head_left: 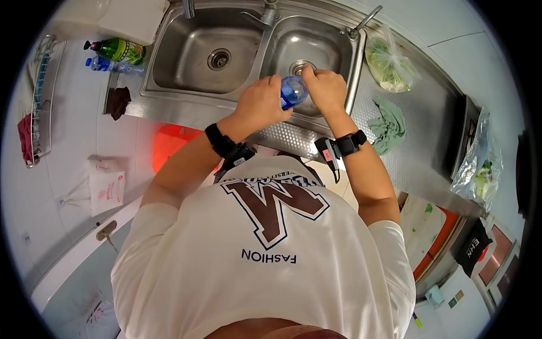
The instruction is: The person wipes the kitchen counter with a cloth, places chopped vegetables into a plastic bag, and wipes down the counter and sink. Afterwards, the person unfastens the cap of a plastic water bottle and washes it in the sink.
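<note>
A clear plastic bottle (293,92) with a blue tint lies between my hands, over the front edge of the right sink basin (307,39). My left hand (261,104) is wrapped round its left part. My right hand (327,90) is closed at the bottle's right end, its thumb pointing up toward the drain. The fingers of the right hand hide that end, so a cap cannot be seen. Black straps with small devices sit on both wrists.
Left of the right basin is another sink basin (197,62), with a faucet (265,20) between. A green bottle (118,51) and a blue-capped bottle (116,66) lie at left. At right are bagged vegetables (389,65) and a green cloth (388,125).
</note>
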Available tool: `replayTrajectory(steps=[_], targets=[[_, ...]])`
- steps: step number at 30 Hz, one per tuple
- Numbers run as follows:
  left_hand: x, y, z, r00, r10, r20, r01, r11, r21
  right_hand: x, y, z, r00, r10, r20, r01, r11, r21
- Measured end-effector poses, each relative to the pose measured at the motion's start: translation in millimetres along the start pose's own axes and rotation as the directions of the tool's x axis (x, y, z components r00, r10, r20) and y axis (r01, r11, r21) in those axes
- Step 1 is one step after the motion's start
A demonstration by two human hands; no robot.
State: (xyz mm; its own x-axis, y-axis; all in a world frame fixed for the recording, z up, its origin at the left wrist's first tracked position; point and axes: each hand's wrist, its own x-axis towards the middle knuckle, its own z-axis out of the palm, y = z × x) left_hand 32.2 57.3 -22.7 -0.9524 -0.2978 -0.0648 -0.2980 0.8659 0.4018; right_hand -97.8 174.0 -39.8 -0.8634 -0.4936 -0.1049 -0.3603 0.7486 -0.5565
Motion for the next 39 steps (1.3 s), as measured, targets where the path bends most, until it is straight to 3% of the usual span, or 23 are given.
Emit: replayTrajectory(steps=[5,7,8,9,10,12,14,18,20,24,28,30,32,34,36,39], targets=[[6.1,-12.6,-15.2,0.987,0.042,0.156,-0.012,0.982,-0.189,0.1,1.6,-4.3,0.984,-0.172,-0.042,0.176,0.976,0.125],[8.4,-20.2,-19.3,0.941,0.122,0.316,0.025,0.905,-0.426,1.7,2.6,-9.9,0.968,-0.245,-0.055,0.251,0.952,0.177],[7.7,-24.9,-16.3,0.94,0.13,0.315,0.02,0.902,-0.432,5.0,3.4,-11.4,0.88,-0.461,-0.113,0.474,0.863,0.174],[5.7,-27.8,-14.4,0.916,0.182,0.357,0.079,0.791,-0.607,6.9,2.1,-14.2,0.741,-0.649,-0.169,0.671,0.724,0.16],[5.5,-29.5,-13.0,0.89,0.242,0.387,0.149,0.647,-0.747,8.6,0.3,-18.2,0.743,-0.646,-0.172,0.668,0.727,0.157],[6.3,-31.9,-11.0,0.875,0.275,0.399,0.164,0.608,-0.777,10.7,-5.7,-26.8,0.71,-0.688,-0.15,0.704,0.697,0.135],[10.5,-34.9,-6.0,0.87,0.178,0.46,0.264,0.62,-0.739,13.8,-2.9,-27.4,0.749,-0.659,-0.065,0.661,0.738,0.136],[20.3,-47.7,14.8,0.911,0.139,0.389,0.191,0.695,-0.694,18.1,-0.2,-26.8,0.788,-0.612,0.064,0.611,0.791,0.033],[22.3,-50.0,16.9,0.909,0.123,0.398,0.187,0.734,-0.653,16.7,2.7,-24.6,0.851,-0.51,0.13,0.501,0.86,0.091],[18.2,-45.1,8.7,0.894,0.092,0.439,0.201,0.793,-0.575,15.6,11.7,-24.7,0.847,-0.488,0.212,0.463,0.872,0.158],[14.5,-63.5,25.6,0.915,0.119,0.386,0.164,0.764,-0.624,24.0,26.4,-27.3,0.779,-0.602,0.177,0.552,0.791,0.263],[11.8,-72.1,32.2,0.903,0.006,0.429,0.326,0.64,-0.695,31.1,35.7,-31.3,0.753,-0.633,0.178,0.562,0.761,0.324],[9.2,-72.8,27.2,0.904,-0.022,0.428,0.311,0.721,-0.619,34.8,45.3,-33.2,0.864,-0.374,0.336,0.168,0.844,0.51],[5.1,-69.1,21.6,0.905,-0.049,0.423,0.293,0.792,-0.536,34.5,60.7,-29.2,0.879,-0.354,0.318,0.133,0.824,0.55],[2.8,-67.6,19.4,0.952,0.012,0.306,0.102,0.93,-0.353,31.3,77.4,-20.2,0.949,-0.255,0.187,0.073,0.753,0.654],[1.4,-59.4,8.7,0.911,-0.039,0.41,0.129,0.973,-0.193,20.0,107.1,-9.3,0.969,-0.171,0.18,0.012,0.758,0.652]])
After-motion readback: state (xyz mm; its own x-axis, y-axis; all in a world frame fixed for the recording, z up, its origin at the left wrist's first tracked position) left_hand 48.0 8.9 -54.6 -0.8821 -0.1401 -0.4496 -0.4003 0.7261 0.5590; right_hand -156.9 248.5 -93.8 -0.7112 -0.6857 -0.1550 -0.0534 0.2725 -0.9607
